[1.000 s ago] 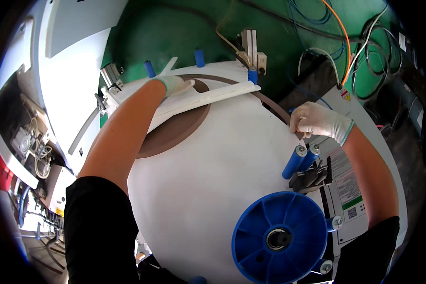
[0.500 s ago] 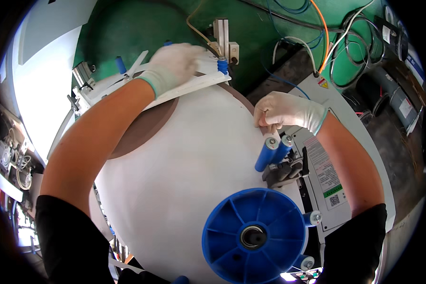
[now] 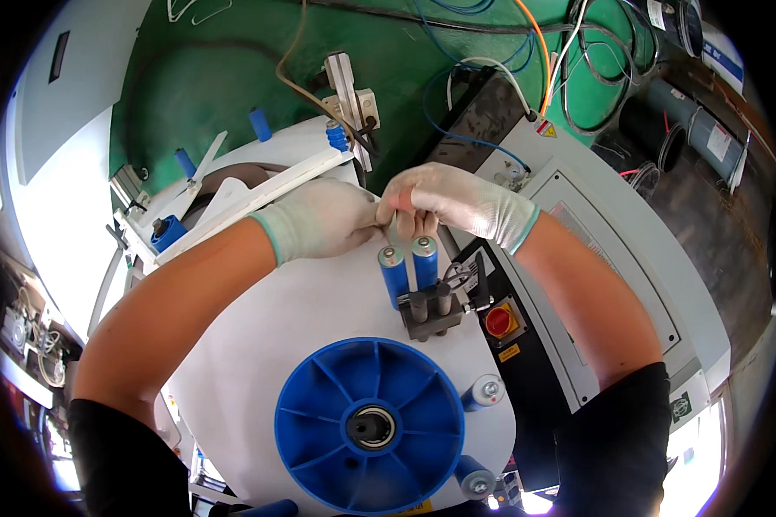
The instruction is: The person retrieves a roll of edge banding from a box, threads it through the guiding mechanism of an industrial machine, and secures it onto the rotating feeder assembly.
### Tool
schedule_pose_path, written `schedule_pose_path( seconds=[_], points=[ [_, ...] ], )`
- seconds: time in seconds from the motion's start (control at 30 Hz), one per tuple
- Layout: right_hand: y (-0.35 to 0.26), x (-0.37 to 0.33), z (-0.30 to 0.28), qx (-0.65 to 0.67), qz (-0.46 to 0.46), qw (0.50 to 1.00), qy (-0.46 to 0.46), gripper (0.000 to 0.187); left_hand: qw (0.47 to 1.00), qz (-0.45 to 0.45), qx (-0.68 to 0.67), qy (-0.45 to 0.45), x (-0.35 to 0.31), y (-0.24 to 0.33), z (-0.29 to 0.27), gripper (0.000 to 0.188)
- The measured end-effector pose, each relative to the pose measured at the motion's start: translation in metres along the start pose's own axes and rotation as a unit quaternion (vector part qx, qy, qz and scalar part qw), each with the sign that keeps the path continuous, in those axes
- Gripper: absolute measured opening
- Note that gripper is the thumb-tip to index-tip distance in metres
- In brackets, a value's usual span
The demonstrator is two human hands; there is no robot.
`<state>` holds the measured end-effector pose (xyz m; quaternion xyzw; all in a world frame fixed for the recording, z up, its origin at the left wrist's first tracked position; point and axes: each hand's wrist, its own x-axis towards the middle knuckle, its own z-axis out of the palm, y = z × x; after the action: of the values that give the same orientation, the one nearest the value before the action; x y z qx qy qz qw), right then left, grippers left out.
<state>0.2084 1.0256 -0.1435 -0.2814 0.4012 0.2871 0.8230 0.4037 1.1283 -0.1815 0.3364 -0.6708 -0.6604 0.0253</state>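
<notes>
My left hand, in a white glove with a green cuff, is closed, its fingertips meeting those of my right hand. My right hand, gloved alike with some bare fingertips showing, is bent and pinched close beside it. Whatever lies between the fingers is too small and hidden to make out. Just below the right hand stand two upright blue rollers on a dark metal bracket. A long white bar runs slantwise beyond my left wrist, with part of a brown roll behind it.
A large blue spoked wheel sits on the white round-edged table. More blue rollers stand to its right. A grey machine panel with a red knob lies at right. Cables cross the green floor.
My left hand has left the white bar and come over to my right hand, its fingers now closed. The whole view has shifted, with the table and rollers appearing further left.
</notes>
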Motion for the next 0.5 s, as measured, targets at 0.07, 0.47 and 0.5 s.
schedule_pose_path(
  seconds=[0.07, 0.47, 0.5],
  points=[
    [0.008, -0.003, -0.004, 0.044, -0.028, 0.998, 0.042, 0.029, 0.999, -0.008, 0.031, -0.043, -0.003, 0.012, -0.008, 0.017],
    [0.021, -0.057, 0.006, 0.008, -0.162, 0.961, 0.225, 0.028, 0.996, 0.024, 0.002, 0.089, -0.018, 0.042, 0.003, 0.014],
    [0.018, -0.064, 0.011, -0.001, -0.178, 0.956, 0.234, 0.029, 0.997, 0.022, 0.000, 0.079, -0.017, 0.041, 0.005, 0.014]
  ],
)
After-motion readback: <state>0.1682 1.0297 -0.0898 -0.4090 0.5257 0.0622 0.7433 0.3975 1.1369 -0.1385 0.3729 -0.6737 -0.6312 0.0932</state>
